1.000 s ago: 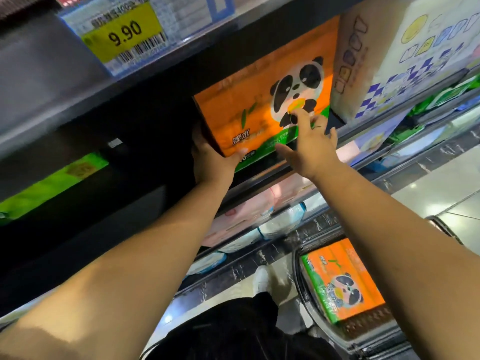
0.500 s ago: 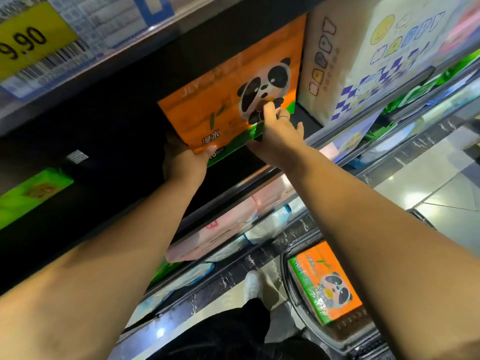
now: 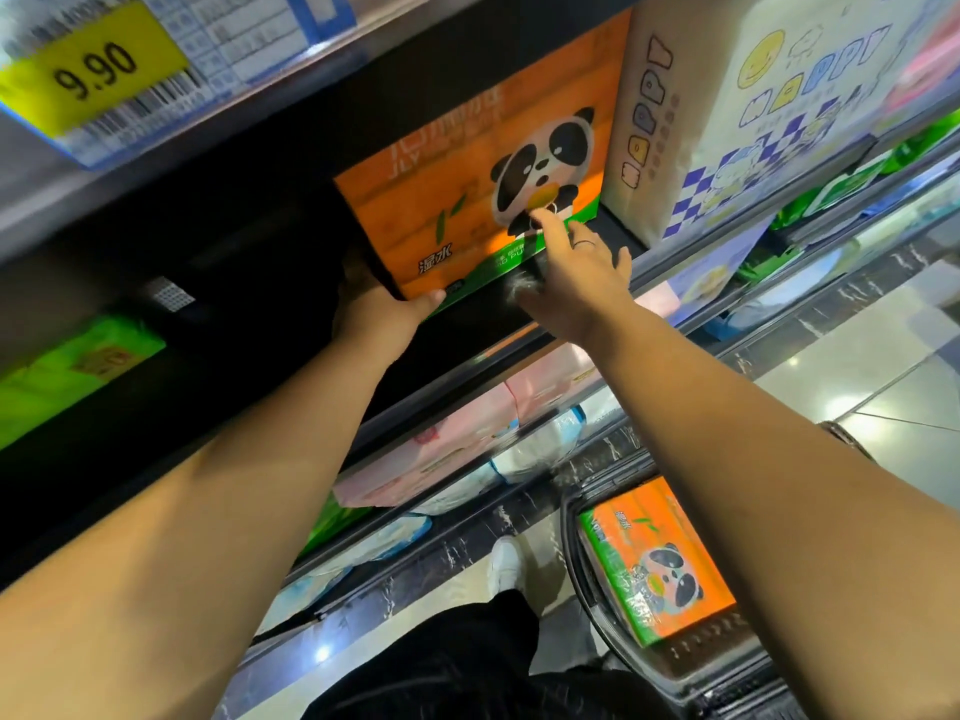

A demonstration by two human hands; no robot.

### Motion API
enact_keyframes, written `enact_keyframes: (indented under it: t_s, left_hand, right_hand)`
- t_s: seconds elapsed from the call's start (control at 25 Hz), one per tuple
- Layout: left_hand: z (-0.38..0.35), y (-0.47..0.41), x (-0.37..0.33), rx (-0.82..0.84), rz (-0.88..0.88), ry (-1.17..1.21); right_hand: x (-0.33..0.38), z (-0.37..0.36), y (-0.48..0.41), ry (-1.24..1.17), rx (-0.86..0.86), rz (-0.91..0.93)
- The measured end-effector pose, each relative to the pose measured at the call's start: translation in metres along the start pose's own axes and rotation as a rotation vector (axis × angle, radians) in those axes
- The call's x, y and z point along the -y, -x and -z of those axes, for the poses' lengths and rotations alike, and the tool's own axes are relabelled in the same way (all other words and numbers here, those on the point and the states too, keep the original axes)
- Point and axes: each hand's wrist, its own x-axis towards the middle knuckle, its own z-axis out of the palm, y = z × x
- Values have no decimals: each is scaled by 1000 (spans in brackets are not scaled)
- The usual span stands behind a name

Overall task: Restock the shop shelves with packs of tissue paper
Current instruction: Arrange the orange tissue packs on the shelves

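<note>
Beneath a yellow "9.90" price tag [image 3: 93,70], our left hand [image 3: 379,309] grips a lower corner of the orange panda pack [image 3: 457,200] on the shelf [image 3: 483,330]. Our right hand [image 3: 576,283], fingers spread, presses its front. Pushed unevenly, it may skew and jam against the white "HAPPY" pack [image 3: 727,122]. Its own lettering is blurred.

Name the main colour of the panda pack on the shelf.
The panda pack is orange; head view shows it.
</note>
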Motion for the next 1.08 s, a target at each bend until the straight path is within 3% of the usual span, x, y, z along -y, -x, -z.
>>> enact_keyframes:
  t_s: [0.16,0.28,0.52,0.68,0.8,1.08]
  left_hand:
    - [26,60,-8,-56,-9,-111]
    - [28,113,-8,-91,-256,-258]
    - [-41,168,-6,100,-721,-418]
    - [-113,183,-4,235,-819,-460]
    - [-176,191,9,462,-841,-510]
    - [-317,179,75,789,-824,-577]
  right_hand:
    - [-8,12,44,131,-82,34]
    - [-19,16,92,208,-128,51]
    - [-86,2,176,289,-118,-76]
    - [-143,-17,218,346,-63,-250]
    - [-187,-45,248,299,-62,-402]
    - [-266,-160,269,158,25,-620]
